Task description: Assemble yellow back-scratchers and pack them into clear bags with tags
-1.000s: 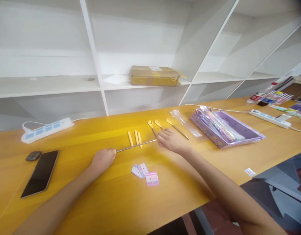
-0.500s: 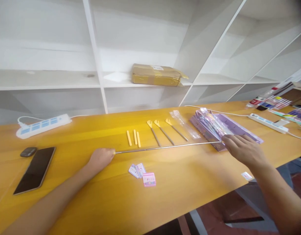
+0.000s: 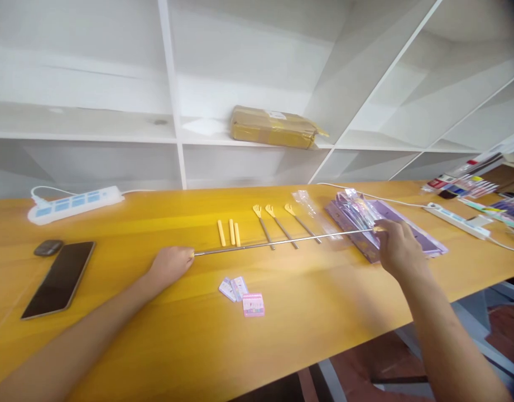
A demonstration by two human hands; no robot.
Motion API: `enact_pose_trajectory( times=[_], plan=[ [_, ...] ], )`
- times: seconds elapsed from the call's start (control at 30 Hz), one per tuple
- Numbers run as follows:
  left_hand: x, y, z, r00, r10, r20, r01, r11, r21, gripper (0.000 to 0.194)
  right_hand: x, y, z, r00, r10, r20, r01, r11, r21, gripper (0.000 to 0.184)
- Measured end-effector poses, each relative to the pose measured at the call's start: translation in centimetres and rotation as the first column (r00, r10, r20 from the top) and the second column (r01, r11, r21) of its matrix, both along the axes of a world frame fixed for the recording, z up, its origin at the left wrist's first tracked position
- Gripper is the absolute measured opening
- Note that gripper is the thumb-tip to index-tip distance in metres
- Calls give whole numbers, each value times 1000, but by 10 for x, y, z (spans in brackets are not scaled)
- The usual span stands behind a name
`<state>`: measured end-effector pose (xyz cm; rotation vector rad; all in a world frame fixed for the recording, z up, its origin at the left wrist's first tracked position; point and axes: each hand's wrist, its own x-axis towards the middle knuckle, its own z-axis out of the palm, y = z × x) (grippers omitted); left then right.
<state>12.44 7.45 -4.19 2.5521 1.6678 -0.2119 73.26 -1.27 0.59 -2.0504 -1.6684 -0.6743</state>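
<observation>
A white open shelving unit (image 3: 257, 44) stands along the far edge of the wood-toned table (image 3: 156, 346). Upright dividers (image 3: 173, 84) and a horizontal shelf (image 3: 89, 124) form its compartments (image 3: 248, 67). From where I stand, light reflects off the table; grey shadows (image 3: 9, 167) slant across the shelving unit. Below the near edge, toward the right, reddish-brown surfaces (image 3: 378, 357) and grey surfaces (image 3: 474, 312) are visible.

Tbl (image 3: 177, 335) holds phone (image 3: 58, 280), cards (image 3: 253, 305), yel. sticks (image 3: 231, 232), 3 scratchers (image 3: 283, 225), purp. box (image 3: 365, 248).
</observation>
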Motion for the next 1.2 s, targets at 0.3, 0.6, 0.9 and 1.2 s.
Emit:
enact_pose_trajectory(
  times=[0.3,0.6,0.9,1.2],
  plan=[
    [5,-4,1,997,70,24,-71,997,12,35,-99,70,1,955,273,119,-205,893,-402,43],
    [5,-7,6,993,117,-4,-117,993,30,41,-359,85,-32,745,667,14,-511,584,-630,24],
    [-1,-1,5,998,42,-48,-41,999,27,38,-367,85,23,693,698,-182,-579,388,-717,35],
    [4,-7,8,998,49,33,-51,997,62,53,-148,161,80,911,183,-369,-351,812,-466,68]
  ],
)
